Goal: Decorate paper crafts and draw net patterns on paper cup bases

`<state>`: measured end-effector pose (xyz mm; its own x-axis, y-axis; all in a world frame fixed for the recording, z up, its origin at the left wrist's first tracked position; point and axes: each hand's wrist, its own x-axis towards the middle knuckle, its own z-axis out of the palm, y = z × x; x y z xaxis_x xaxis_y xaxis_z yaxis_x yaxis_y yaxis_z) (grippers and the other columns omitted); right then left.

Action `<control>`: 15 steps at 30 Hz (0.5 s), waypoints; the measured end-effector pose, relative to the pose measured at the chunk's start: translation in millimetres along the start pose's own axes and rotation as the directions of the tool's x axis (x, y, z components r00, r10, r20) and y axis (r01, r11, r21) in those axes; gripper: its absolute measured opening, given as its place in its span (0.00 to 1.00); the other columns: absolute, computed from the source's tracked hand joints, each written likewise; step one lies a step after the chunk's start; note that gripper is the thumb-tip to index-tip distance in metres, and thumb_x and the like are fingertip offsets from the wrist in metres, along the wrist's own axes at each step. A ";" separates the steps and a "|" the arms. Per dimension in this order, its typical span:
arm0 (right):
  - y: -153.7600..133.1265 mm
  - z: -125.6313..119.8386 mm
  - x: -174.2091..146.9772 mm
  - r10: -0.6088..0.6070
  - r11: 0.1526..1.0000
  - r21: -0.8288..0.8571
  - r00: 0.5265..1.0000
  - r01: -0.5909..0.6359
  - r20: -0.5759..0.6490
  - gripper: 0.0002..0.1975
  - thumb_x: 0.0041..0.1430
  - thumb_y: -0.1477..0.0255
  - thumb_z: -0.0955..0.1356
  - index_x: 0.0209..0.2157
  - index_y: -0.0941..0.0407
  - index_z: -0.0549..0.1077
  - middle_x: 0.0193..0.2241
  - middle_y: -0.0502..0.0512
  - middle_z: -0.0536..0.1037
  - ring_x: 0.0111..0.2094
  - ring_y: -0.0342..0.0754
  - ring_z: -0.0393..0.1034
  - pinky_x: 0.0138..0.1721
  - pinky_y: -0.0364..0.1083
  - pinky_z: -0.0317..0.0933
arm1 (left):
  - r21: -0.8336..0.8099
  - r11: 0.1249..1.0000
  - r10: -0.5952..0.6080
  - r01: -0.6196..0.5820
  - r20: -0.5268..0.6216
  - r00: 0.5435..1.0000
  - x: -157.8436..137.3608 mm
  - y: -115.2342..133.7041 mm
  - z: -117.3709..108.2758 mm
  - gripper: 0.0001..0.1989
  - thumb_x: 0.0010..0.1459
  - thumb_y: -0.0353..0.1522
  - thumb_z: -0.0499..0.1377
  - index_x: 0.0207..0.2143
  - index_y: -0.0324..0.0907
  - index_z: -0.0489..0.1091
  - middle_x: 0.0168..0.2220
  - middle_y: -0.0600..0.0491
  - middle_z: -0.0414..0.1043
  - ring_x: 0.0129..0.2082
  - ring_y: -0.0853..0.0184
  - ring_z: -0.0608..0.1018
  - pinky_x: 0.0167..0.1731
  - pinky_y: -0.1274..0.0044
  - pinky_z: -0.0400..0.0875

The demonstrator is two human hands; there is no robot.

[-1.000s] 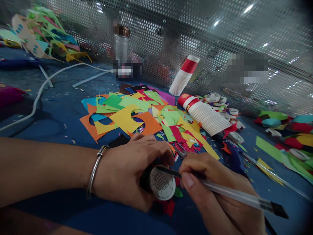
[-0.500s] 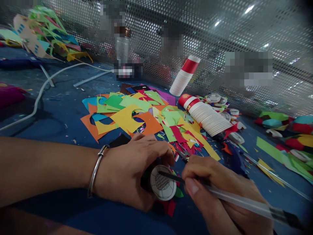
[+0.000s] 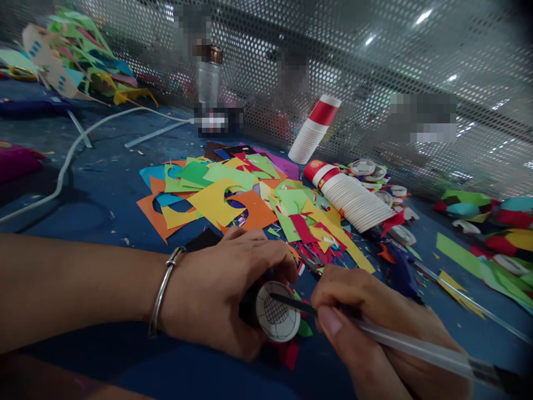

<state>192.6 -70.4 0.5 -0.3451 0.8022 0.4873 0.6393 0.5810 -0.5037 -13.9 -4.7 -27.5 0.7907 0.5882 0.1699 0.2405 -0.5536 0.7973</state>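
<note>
My left hand [image 3: 225, 291], with a silver bangle at its wrist, is closed round a small round piece [image 3: 277, 311]. That piece has a dark side and a white disc face with a black grid in its middle and lines running out to the rim. Most of its side is hidden by my fingers. In my right hand [image 3: 383, 333] is a pen [image 3: 400, 339] with a clear barrel and a dark front end. The pen's tip meets the disc face near the upper left of the grid.
Coloured paper scraps [image 3: 216, 200] cover the blue table's middle. Scissors [image 3: 310, 261] lie between my hands and the pile. Stacked paper cups [image 3: 353, 200] lie to the right, another stack [image 3: 314, 130] leans by the perforated metal panel [image 3: 258, 72]. A white cable [image 3: 62, 172] curves at left.
My right hand and the pen have shifted very slightly, the hand a little to the right. My left hand and the round piece have stayed in place.
</note>
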 end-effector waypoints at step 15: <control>-0.4 0.9 -0.3 0.014 1.000 -0.018 0.999 -0.013 0.047 0.07 0.62 0.77 0.65 0.33 0.51 0.71 0.24 0.44 0.76 0.17 0.38 0.64 0.19 0.42 0.59 | 0.027 1.000 -0.006 0.005 0.022 1.000 -0.1 -0.1 0.3 0.24 0.44 0.35 0.68 0.44 0.45 0.67 0.40 0.56 0.73 0.42 0.60 0.72 0.48 0.64 0.60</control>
<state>191.9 -70.8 -0.1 -0.3681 0.8159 0.4458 0.6559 0.5677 -0.4974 -13.8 -4.9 -27.8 0.8016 0.5780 0.1526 0.2595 -0.5664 0.7822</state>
